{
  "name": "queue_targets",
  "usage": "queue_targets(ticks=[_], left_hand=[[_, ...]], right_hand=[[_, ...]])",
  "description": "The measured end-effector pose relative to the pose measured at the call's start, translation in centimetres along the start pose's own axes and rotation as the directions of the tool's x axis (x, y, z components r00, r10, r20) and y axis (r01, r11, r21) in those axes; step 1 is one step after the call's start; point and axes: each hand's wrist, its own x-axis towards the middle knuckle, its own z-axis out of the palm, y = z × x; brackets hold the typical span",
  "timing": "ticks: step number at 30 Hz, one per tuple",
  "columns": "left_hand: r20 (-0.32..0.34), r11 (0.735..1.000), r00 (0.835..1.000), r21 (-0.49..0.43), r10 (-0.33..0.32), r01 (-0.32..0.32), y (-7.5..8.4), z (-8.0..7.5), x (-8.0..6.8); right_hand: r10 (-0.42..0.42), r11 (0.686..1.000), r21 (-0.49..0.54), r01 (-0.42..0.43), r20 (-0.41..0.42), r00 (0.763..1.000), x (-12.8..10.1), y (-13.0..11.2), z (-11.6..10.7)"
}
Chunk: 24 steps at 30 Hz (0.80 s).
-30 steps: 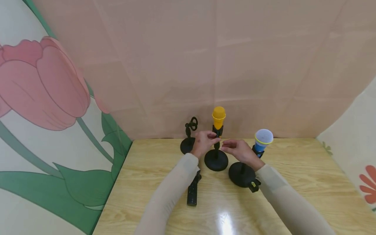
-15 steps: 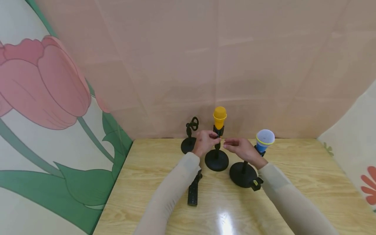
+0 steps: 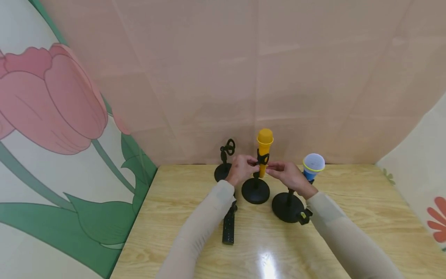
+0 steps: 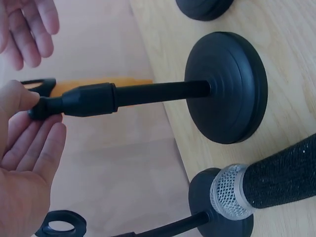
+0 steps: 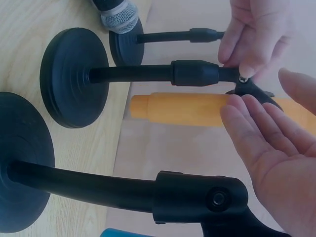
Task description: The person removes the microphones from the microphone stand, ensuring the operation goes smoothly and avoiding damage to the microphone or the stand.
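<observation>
A yellow microphone (image 3: 265, 138) stands nearly upright in the clip of the middle black microphone stand (image 3: 256, 191). With thumb and fingers, my left hand (image 3: 241, 169) pinches the joint at the top of that stand's post, plainly seen in the left wrist view. On the other side is my right hand (image 3: 290, 178), palm toward the microphone. Its fingers (image 5: 256, 131) are extended and their tips meet the yellow body beside the clip, while the thumb stays apart. The microphone's lower end hangs free next to the post.
At right stands another black stand (image 3: 287, 207) holding a blue microphone with a white head (image 3: 314, 162). A third stand (image 3: 223, 172) with a ring clip is behind my left hand. A black microphone (image 3: 228, 229) lies on the wooden table (image 3: 167, 217), backed by a pinkish cloth (image 3: 195, 77).
The yellow microphone has swung with its clip to the right of the post, exposing its lower end. My right fingertips now meet it. My left hand has stayed at the joint.
</observation>
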Motion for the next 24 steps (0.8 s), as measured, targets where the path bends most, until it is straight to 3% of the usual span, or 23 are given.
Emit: queue_targets(ticks=[14,24], left_hand=[[0.138,0.999,0.989,-0.026,0.047,-0.044,-0.9,-1.8,0.0],[0.188,0.997,0.98,0.042,0.061,-0.07,-1.4,-2.4,0.1]], right_hand=[[-0.036,0.999,-0.001,0.036,-0.113,0.993,0.0,-0.4,-0.1],[-0.028,0.999,0.024,0.033,-0.173,0.985,0.3,-0.7,-0.2]])
